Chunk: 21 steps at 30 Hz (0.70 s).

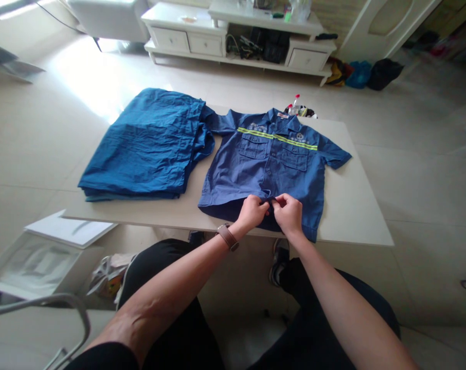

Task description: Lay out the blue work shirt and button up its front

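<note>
A dark blue short-sleeved work shirt [233, 169] lies front side up, its collar toward the far edge of the table. A yellow-green stripe crosses its chest above two flap pockets, and buttons run down the middle. At the bottom of the button placket, my left hand [253, 211] pinches the hem from the left. My right hand [289, 213] pinches the same spot from the right, close beside it. The fingertips hide whatever button or buttonhole may be between them. Left of the shirt is a folded stack of brighter blue cloth [144, 144], touching one sleeve.
The shirt and cloth rest on a pale table [356, 205]. Small bottles with red caps [296, 103] show past its far edge. A white TV cabinet [205, 43] stands across the tiled floor. An open white box [43, 262] is at lower left, near a metal chair frame [82, 313].
</note>
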{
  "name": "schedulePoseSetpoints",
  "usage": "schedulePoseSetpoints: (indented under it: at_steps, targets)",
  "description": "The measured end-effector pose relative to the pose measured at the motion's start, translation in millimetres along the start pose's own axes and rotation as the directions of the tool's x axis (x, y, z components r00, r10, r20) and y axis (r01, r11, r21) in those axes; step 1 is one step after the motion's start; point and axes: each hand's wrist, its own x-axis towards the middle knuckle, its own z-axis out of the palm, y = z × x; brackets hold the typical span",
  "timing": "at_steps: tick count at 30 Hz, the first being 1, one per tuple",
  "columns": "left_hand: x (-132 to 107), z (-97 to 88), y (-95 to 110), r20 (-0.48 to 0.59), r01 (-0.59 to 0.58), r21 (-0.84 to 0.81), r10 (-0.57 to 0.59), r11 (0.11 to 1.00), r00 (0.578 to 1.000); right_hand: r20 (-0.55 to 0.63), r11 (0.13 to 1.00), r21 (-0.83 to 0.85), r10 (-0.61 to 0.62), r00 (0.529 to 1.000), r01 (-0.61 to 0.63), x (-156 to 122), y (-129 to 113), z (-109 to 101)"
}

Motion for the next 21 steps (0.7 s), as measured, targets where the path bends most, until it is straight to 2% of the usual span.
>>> schedulePoseSetpoints:
  at_steps: [6, 10, 13, 16, 18, 20, 21]
  targets:
    - [-1.0, 4.4, -3.0, -0.042, 0.044, -0.058, -0.046, 0.997, 0.998, 0.005, 1.000, -0.006, 0.030, 1.000, -0.030, 1.7, -0.2, -0.2]
    - [-5.1, 3.7, 1.1, -0.054, 0.050, -0.038, -0.052, 0.998, 0.997, 0.016, 1.000, 0.001, 0.030, 0.999, -0.030, 4.3, 5.6, 2.5]
    - [-13.6, 11.2, 8.3, -0.023, 0.013, 0.007, -0.012, 1.000, 1.000, -0.079, 0.997, -0.009, 0.075, 0.994, -0.076, 16.3, 17.6, 1.0]
    - [-27.5, 15.7, 20.9, 0.078, -0.047, 0.023, 0.045, 0.999, 0.996, -0.243, 0.979, 0.063, 0.204, 0.948, -0.194, 35.0, 29.8, -8.6]
    - [-42.7, 7.2, 32.2, 0.169, -0.057, 0.036, 0.050, 0.998, 0.984, -0.276, 0.973, 0.121, 0.222, 0.935, -0.195, 43.9, 31.5, -17.9]
    - [-65.1, -13.0, 40.8, 0.260, -0.057, 0.061, 0.040, 0.997, 0.965, -0.247, 0.980, 0.136, 0.174, 0.953, -0.144, 45.7, 26.6, -26.3]
    - [-79.0, -26.7, 41.5, 0.262, -0.064, 0.063, 0.045, 0.996, 0.964, -0.210, 0.986, 0.120, 0.139, 0.968, -0.116, 43.8, 22.3, -29.4]
